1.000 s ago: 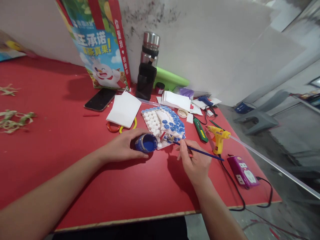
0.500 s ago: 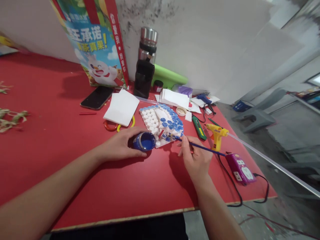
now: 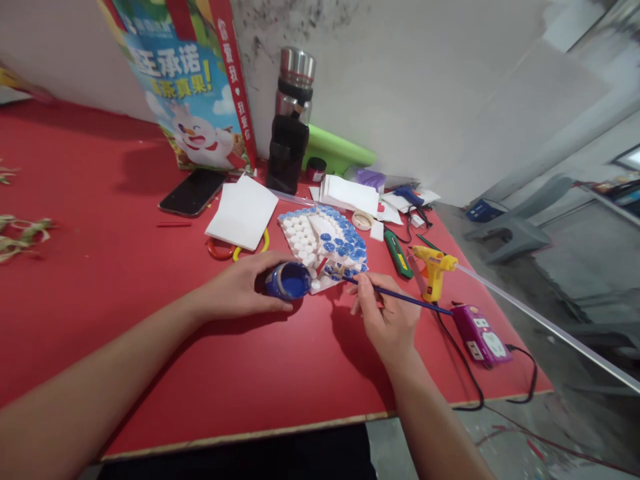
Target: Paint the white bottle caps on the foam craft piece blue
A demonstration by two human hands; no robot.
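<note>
A red table [image 3: 250, 380] bears a bag [image 3: 200, 100], upright at its far side, and a bottle [image 3: 294, 103] nearby. The model [image 3: 325, 243], set with white and blue discs, lies on the table just beyond the hands. The left hand [image 3: 245, 283] is curled around an open jar [image 3: 289, 281] of blue paint; the right hand [image 3: 385, 310] pinches a thin brush [image 3: 413, 300], tip at the model's near edge, contact indeterminable.

From my station I see a pale wall [image 3: 425, 100] across the upper frame, with dark smudges [image 3: 295, 17] at top centre. A red worktop [image 3: 240, 380] spans left to centre; at right, a grey chair [image 3: 517, 240] stands on grey floor [image 3: 580, 420].
</note>
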